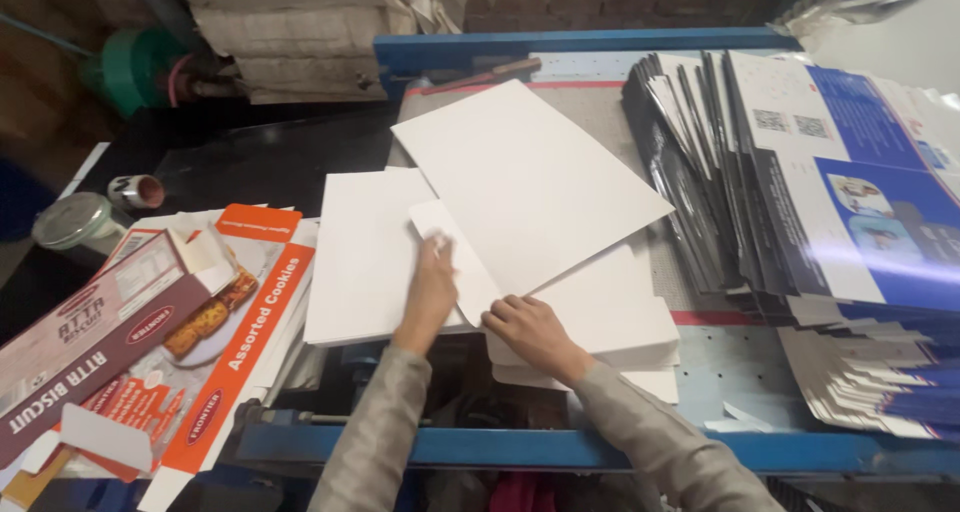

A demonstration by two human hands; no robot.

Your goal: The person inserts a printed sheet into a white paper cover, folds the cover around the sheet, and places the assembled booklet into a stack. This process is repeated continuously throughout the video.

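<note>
My left hand (pixel 430 290) lies flat on a stack of white cardboard sheets (pixel 365 257), its fingers pinching the edge of a smaller white sheet (pixel 462 262). Just to its right, my right hand (pixel 525 327) presses down on another pile of white sheets (pixel 610 317). A large white sheet (pixel 525 182) rests at an angle over both piles, above my hands. Both of my sleeves are grey-beige.
A fanned stack of blue-and-white printed cartons (pixel 820 202) fills the right side. Flattened orange and maroon biscuit boxes (pixel 150 322) lie at left. The blue metal table frame (pixel 520 447) runs along the front edge. A tin can (pixel 72 222) and sacks (pixel 290 32) sit behind.
</note>
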